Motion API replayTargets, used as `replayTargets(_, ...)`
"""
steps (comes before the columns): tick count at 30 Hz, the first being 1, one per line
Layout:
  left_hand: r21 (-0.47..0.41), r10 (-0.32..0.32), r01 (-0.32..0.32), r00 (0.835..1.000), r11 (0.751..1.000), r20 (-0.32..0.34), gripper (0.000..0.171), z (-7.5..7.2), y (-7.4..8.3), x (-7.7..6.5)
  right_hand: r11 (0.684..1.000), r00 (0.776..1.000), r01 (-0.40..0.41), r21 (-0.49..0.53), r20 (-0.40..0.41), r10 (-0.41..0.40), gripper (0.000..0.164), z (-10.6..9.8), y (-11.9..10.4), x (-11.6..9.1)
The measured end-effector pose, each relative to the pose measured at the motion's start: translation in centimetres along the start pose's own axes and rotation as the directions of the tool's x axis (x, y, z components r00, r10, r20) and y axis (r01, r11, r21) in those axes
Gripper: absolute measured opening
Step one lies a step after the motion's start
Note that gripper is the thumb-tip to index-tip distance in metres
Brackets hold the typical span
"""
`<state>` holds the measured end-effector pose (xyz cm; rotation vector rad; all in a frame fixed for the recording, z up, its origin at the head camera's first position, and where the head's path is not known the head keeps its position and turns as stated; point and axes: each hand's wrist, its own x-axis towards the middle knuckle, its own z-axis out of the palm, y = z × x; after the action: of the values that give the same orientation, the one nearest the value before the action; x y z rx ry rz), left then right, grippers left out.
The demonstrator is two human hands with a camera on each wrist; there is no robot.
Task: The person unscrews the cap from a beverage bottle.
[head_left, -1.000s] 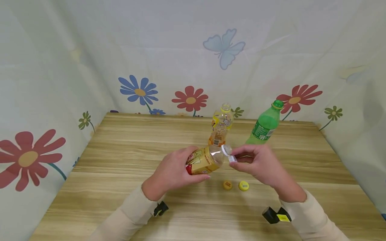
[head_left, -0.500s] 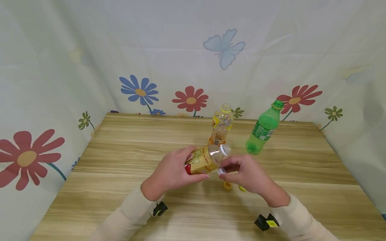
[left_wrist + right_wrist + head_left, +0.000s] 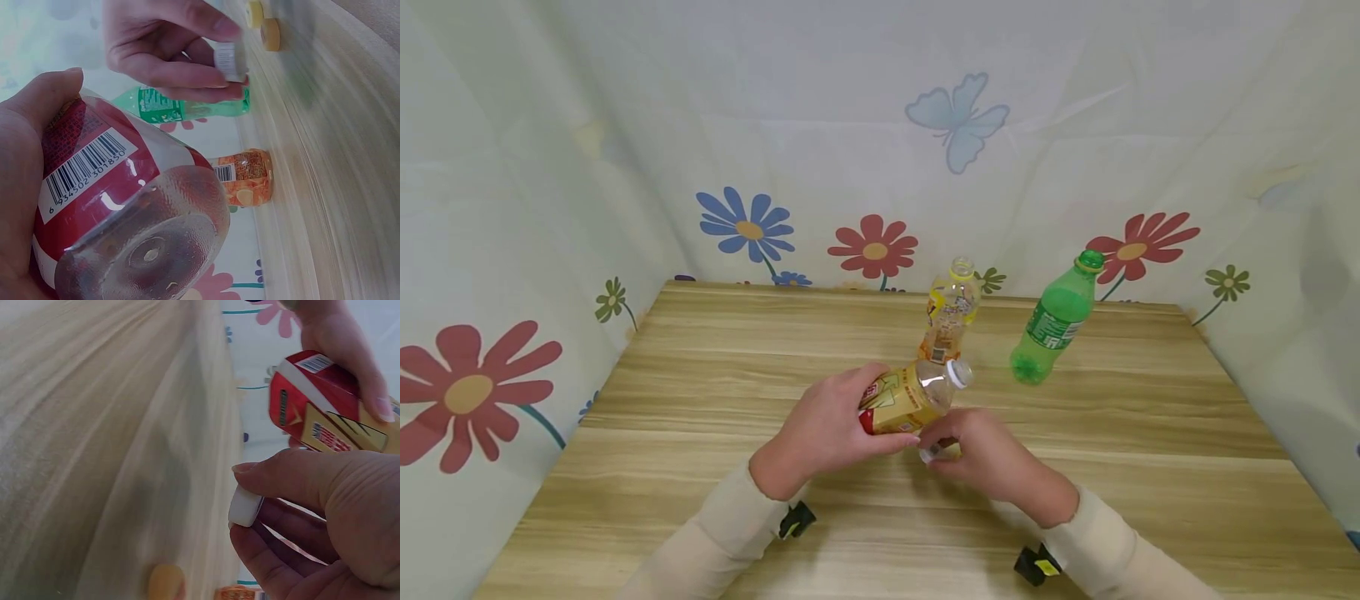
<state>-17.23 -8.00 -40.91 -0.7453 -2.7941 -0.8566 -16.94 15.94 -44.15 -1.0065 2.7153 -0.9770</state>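
Note:
My left hand [image 3: 827, 425] grips a clear plastic bottle [image 3: 904, 400] with a yellow and red label, tilted so its uncapped white-ringed neck points right. In the left wrist view its red label with barcode and its clear base face the camera. Just below the bottle, my right hand [image 3: 992, 458] pinches a white bottle cap [image 3: 245, 506] between thumb and fingertips, low over the wooden table. A yellow cap [image 3: 254, 14] and an orange cap [image 3: 270, 34] lie on the tabletop near that hand; in the head view the hand hides them.
Behind the held bottle stands a clear bottle [image 3: 951, 312] with an orange label and no cap. A green bottle [image 3: 1054, 325], also uncapped, stands farther right. The wooden table [image 3: 715, 350] ends at a floral curtain [image 3: 820, 150] behind and on both sides.
My right hand has moved away from the bottle's mouth, down and to the left with the white cap, now covering the two loose caps. The left hand and its bottle stay nearly still.

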Motion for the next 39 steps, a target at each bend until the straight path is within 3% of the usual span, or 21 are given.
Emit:
replayTargets(12, 0.014, 0.013, -0.013, 1.0, 1.0, 0.005, 0.075, 0.0, -0.2, 0.0, 0.989, 0.997, 0.067, -0.13, 0.048, -0.061, 0.015, 1.6, 0.3, 0.7)
replayTargets(20, 0.0, 0.029, -0.029, 1.0, 1.0, -0.002, 0.074, 0.2, -0.1, 0.0, 0.982, 0.997, 0.064, -0.177, 0.05, -0.056, 0.019, 1.8, 0.3, 1.0)
replayTargets(31, 0.0, 0.009, -0.009, 1.0, 1.0, 0.018, 0.076, 0.2, -0.1, 0.0, 0.982, 0.998, 0.054, -0.182, 0.039, -0.047, 0.021, 2.1, 0.7, 1.0)
replayTargets(39, -0.008, 0.023, -0.023, 1.0, 1.0, 0.009, 0.074, 0.3, 0.0, 0.0, 0.98, 0.998, 0.057, -0.193, 0.026, -0.053, 0.032, 2.2, 0.8, 1.0)
